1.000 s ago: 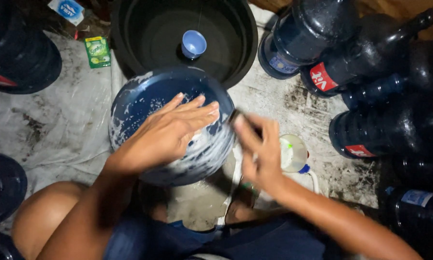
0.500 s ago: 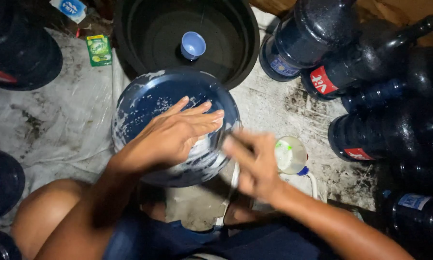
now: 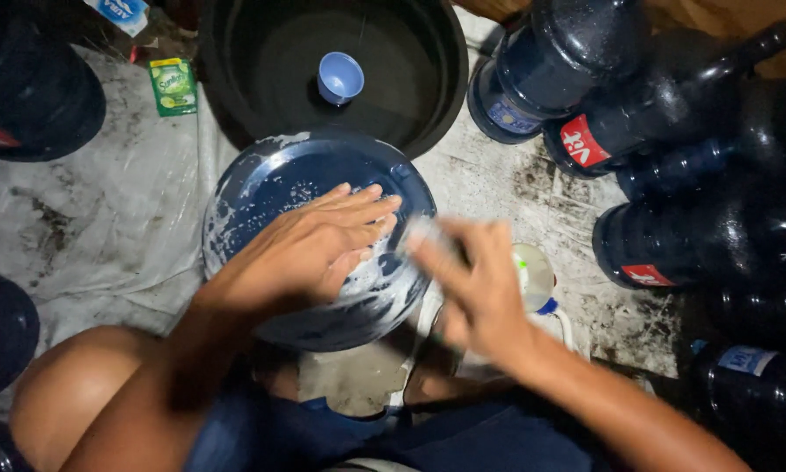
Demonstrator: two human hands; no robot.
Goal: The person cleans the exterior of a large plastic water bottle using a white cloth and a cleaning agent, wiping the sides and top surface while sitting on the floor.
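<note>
Both hands work the soapy blue jug (image 3: 262, 188): left hand (image 3: 318, 249) flat, right hand (image 3: 476, 284) blurred, grip unclear.

Glossy blue plastic jug (image 3: 279, 188), soap-streaked and wet, on wrinkled matt white sheeting (image 3: 87, 218).

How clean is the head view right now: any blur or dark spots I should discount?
Head view: the right hand is smeared by motion blur; the left hand, flat on the soapy blue jug, is fairly sharp. The dark jugs at right sink into shadow with small glints, and the black tub is dim.
</note>
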